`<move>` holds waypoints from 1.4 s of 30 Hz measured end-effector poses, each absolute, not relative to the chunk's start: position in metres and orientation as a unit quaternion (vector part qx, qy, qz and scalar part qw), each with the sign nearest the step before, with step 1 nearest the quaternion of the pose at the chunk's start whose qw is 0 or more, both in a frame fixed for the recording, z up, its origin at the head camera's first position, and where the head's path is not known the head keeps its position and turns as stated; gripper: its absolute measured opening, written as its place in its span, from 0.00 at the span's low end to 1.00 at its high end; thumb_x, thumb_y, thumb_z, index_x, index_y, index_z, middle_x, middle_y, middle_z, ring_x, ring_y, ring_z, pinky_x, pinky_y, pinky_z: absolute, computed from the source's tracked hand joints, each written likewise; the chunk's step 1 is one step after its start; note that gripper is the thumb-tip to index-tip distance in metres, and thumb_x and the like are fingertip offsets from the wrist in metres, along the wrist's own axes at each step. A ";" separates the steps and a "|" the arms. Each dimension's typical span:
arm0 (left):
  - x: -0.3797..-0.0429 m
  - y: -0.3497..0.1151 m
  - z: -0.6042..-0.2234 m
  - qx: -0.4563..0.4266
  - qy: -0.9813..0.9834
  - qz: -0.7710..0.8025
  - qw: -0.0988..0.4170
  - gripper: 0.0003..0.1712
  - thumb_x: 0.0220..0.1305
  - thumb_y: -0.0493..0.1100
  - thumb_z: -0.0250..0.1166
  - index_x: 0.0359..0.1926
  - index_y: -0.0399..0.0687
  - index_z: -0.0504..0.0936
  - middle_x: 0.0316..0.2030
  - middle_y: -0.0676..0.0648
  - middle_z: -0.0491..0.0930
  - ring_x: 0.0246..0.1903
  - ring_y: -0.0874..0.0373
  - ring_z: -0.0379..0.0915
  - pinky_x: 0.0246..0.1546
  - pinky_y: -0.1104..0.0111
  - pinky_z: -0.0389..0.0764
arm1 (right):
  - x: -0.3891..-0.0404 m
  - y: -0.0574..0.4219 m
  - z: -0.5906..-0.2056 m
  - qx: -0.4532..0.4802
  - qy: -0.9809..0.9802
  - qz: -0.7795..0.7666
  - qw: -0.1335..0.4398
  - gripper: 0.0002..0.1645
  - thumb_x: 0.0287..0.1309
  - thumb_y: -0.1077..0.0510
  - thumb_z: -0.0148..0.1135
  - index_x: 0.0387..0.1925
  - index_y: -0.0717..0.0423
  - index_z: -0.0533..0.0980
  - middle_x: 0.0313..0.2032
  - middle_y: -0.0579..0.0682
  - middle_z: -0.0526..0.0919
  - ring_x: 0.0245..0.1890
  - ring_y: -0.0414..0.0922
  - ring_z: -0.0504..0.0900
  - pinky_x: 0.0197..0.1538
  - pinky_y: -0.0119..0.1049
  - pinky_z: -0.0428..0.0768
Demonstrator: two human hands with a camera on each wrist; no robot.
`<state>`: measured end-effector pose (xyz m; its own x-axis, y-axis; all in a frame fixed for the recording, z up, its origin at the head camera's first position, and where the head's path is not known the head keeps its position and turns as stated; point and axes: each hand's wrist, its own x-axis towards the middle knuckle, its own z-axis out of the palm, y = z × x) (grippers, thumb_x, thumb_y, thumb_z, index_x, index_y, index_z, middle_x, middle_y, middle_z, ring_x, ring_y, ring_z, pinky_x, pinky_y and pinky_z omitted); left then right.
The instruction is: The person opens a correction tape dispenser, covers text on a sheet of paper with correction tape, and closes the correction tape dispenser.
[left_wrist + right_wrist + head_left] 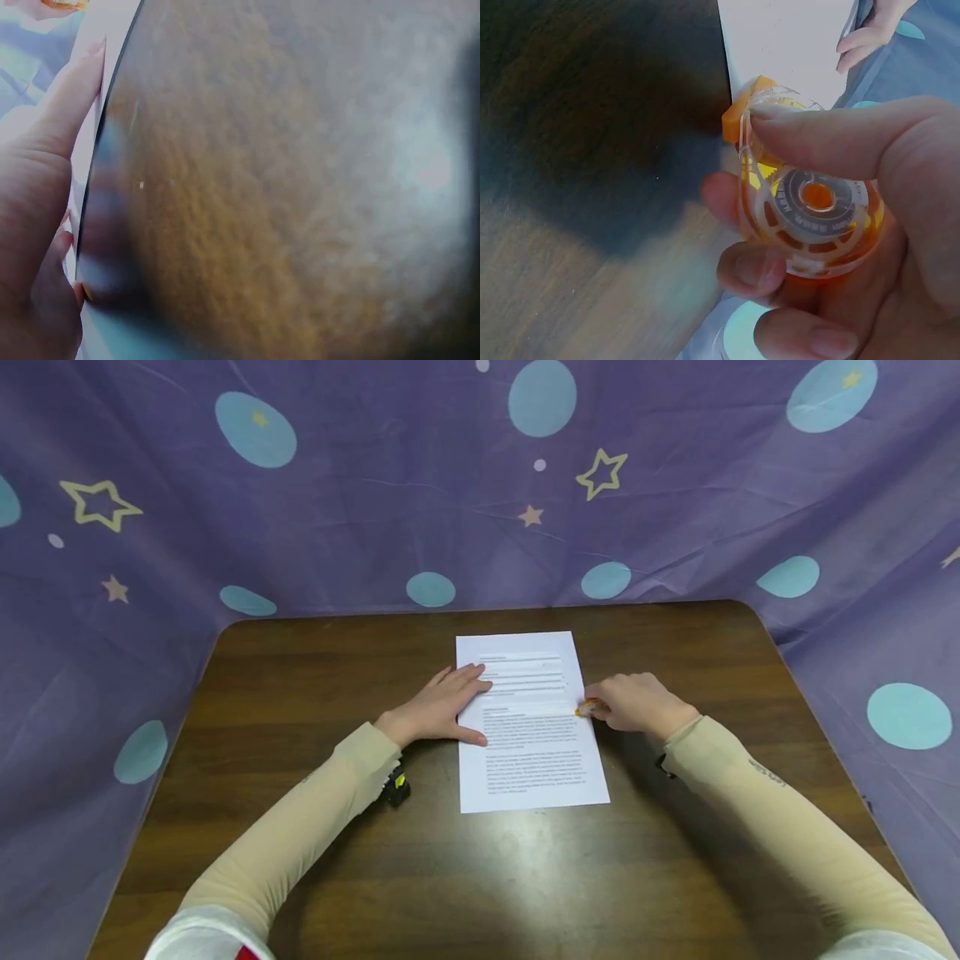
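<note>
I see right hand (637, 703) gripping tape dispenser (817, 196) between thumb and curled fingers, at right edge of sheet (536, 752). Left hand (441, 706) splayed on sheet; tabletop (300, 693) extends both sides.

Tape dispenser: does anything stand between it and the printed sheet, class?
Nothing visible does. The tape dispenser, in the right hand, has its orange tip at the right edge of the sheet; the left hand rests on its left side, clear of the tip.
</note>
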<state>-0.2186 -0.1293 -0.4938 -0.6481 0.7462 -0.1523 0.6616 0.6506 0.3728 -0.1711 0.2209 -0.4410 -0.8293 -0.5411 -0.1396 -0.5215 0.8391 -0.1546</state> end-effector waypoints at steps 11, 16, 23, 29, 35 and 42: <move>-0.218 -0.127 -0.491 0.387 0.900 0.140 0.143 0.59 0.59 0.71 0.72 0.81 0.47 0.60 0.82 0.36 0.46 0.81 0.40 0.40 0.79 0.44 0.43 | -0.177 0.210 -0.442 -0.309 0.947 -0.061 0.068 0.13 0.62 0.61 0.70 0.27 0.49 0.74 0.20 0.43 0.72 0.21 0.42 0.67 0.22 0.40 0.68; -0.217 -0.126 -0.489 0.382 0.902 0.133 0.151 0.59 0.61 0.71 0.70 0.82 0.48 0.57 0.83 0.37 0.43 0.82 0.42 0.38 0.79 0.44 0.42 | -0.181 0.193 -0.442 -0.325 0.940 -0.070 0.077 0.13 0.64 0.55 0.72 0.28 0.48 0.75 0.21 0.42 0.73 0.21 0.41 0.69 0.23 0.40 0.69; -0.216 -0.127 -0.490 0.385 0.902 0.130 0.150 0.58 0.63 0.70 0.70 0.82 0.47 0.56 0.83 0.37 0.42 0.82 0.42 0.36 0.79 0.44 0.41 | -0.183 0.175 -0.442 -0.345 0.932 -0.074 0.081 0.15 0.65 0.52 0.72 0.27 0.47 0.74 0.21 0.42 0.72 0.22 0.42 0.69 0.24 0.42 0.72; -0.216 -0.127 -0.489 0.386 0.901 0.125 0.154 0.58 0.64 0.70 0.68 0.83 0.47 0.55 0.83 0.38 0.41 0.82 0.42 0.35 0.79 0.44 0.41 | -0.184 0.169 -0.443 -0.353 0.928 -0.078 0.091 0.12 0.66 0.52 0.72 0.29 0.48 0.77 0.22 0.42 0.75 0.23 0.41 0.71 0.27 0.44 0.76; -0.216 -0.127 -0.488 0.382 0.902 0.126 0.158 0.59 0.63 0.71 0.68 0.83 0.48 0.55 0.83 0.38 0.40 0.82 0.43 0.35 0.79 0.43 0.40 | -0.184 0.164 -0.443 -0.346 0.932 -0.062 0.082 0.14 0.63 0.55 0.73 0.26 0.49 0.75 0.21 0.43 0.74 0.22 0.42 0.69 0.25 0.45 0.76; -0.218 -0.127 -0.492 0.381 0.902 0.128 0.158 0.59 0.63 0.72 0.68 0.83 0.48 0.55 0.83 0.39 0.40 0.82 0.44 0.34 0.79 0.44 0.40 | -0.181 0.157 -0.437 -0.324 0.943 -0.023 0.067 0.17 0.57 0.61 0.70 0.20 0.47 0.71 0.20 0.45 0.76 0.21 0.44 0.72 0.24 0.48 0.77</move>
<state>-0.2179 -0.1272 -0.4916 -0.6594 0.7283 -0.1867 0.6473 0.6762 0.3517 -0.1814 0.1570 -0.4371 -0.7807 -0.6149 -0.1113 -0.6088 0.7886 -0.0863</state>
